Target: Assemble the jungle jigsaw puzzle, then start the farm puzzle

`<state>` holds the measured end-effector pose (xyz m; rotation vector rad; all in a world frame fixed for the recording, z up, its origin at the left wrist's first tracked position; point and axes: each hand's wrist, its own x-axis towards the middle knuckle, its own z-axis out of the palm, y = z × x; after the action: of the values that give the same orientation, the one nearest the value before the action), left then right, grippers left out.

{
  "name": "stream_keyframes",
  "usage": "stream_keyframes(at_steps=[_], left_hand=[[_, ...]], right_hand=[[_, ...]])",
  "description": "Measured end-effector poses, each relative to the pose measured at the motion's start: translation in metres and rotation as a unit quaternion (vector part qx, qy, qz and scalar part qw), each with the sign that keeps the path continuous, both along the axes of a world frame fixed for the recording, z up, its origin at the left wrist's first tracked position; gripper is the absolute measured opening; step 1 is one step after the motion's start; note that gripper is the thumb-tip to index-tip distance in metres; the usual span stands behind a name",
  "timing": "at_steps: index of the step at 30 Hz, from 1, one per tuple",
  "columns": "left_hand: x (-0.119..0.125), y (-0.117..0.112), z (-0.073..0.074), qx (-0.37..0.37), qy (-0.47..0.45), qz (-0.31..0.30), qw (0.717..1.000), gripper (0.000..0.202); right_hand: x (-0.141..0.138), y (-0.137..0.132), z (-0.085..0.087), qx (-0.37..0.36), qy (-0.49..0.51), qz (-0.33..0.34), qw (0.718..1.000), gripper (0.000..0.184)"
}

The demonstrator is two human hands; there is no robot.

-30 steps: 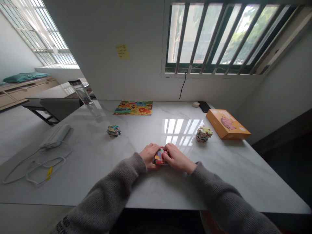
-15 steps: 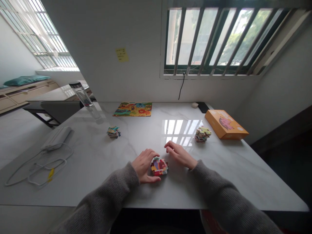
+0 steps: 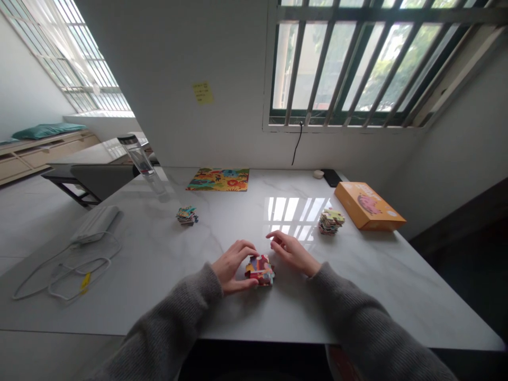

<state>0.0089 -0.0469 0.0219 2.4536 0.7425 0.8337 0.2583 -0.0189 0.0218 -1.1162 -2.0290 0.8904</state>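
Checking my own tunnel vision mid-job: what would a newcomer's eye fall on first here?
Probably the small stack of multicoloured jigsaw pieces near the front middle of the white marbled table, the grey-sleeved left hand curved around its left side. Next, the bright orange rectangular box at the table's right, then the flat, colourful animal-picture sheet at the back.

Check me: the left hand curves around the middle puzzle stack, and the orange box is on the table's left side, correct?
No: the head view shows the orange box at the right of the table. The left hand does curve around the middle puzzle stack.
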Motion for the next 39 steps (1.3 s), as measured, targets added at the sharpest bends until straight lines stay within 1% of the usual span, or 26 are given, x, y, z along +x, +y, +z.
stream_keyframes(at_steps=[2,4,7,9,11,13,16,19,21,22,23,24,26,28,31,32,35,37,39], left_hand=[[-0.001,0.006,0.005,-0.001,-0.016,0.007,1.0,0.048],[-0.001,0.017,0.011,0.008,-0.022,0.019,1.0,0.047],[0.0,0.038,0.018,0.016,-0.043,0.031,0.998,0.046],[0.002,0.052,0.019,-0.001,-0.065,0.056,0.996,0.047],[0.006,0.061,0.016,-0.025,-0.083,0.078,0.993,0.047],[0.011,0.065,0.011,-0.043,-0.093,0.089,0.991,0.048],[0.016,0.065,0.002,-0.058,-0.091,0.09,0.99,0.05],[0.017,0.062,-0.006,-0.071,-0.081,0.088,0.99,0.052],[0.017,0.06,-0.011,-0.086,-0.076,0.084,0.99,0.053],[0.017,0.06,-0.013,-0.095,-0.075,0.081,0.989,0.054],[0.017,0.06,-0.016,-0.102,-0.074,0.079,0.989,0.055],[0.017,0.06,-0.019,-0.106,-0.073,0.079,0.989,0.056],[0.018,0.062,-0.025,-0.1,-0.063,0.076,0.99,0.059],[0.018,0.063,-0.029,-0.068,-0.036,0.069,0.995,0.06],[0.018,0.065,-0.032,0.003,0.003,0.066,0.998,0.062],[0.018,0.065,-0.033,0.022,0.007,0.072,0.997,0.062],[0.018,0.065,-0.032,0.061,-0.016,0.107,0.992,0.061],[0.018,0.065,-0.031,0.07,-0.047,0.13,0.988,0.048],[0.019,0.066,-0.029,0.072,-0.07,0.144,0.985,0.03]], right_hand=[[0.001,0.001,0.0,-0.007,0.004,-0.001,1.0,0.026],[0.0,0.001,0.0,-0.01,-0.002,0.007,1.0,0.026],[-0.002,-0.002,0.001,-0.006,-0.027,0.038,0.999,0.027],[-0.004,-0.006,0.003,-0.023,-0.033,0.066,0.997,0.032],[-0.008,-0.011,0.006,-0.044,-0.035,0.088,0.995,0.036],[-0.013,-0.016,0.008,-0.052,-0.04,0.1,0.993,0.036],[-0.019,-0.022,0.007,-0.069,-0.034,0.124,0.989,0.037],[-0.018,-0.019,0.004,-0.101,-0.023,0.146,0.984,0.037],[-0.011,-0.01,0.002,-0.101,-0.023,0.129,0.986,0.032],[-0.007,-0.005,0.0,-0.091,-0.022,0.104,0.99,0.028],[-0.002,0.001,-0.001,-0.066,-0.014,0.06,0.996,0.024],[0.002,0.006,-0.002,-0.06,0.009,0.017,0.998,0.022],[0.006,0.012,-0.004,-0.093,0.086,-0.024,0.992,0.023],[0.001,0.013,-0.006,-0.132,0.169,-0.027,0.976,0.025],[-0.014,0.009,-0.01,-0.146,0.253,-0.009,0.957,0.051],[-0.019,0.008,-0.011,-0.145,0.268,-0.008,0.953,0.053],[-0.028,0.007,-0.013,-0.149,0.287,-0.031,0.946,0.043],[-0.028,0.007,-0.014,-0.161,0.305,-0.054,0.937,0.037],[-0.028,0.008,-0.013,-0.175,0.338,-0.067,0.922,0.037]])
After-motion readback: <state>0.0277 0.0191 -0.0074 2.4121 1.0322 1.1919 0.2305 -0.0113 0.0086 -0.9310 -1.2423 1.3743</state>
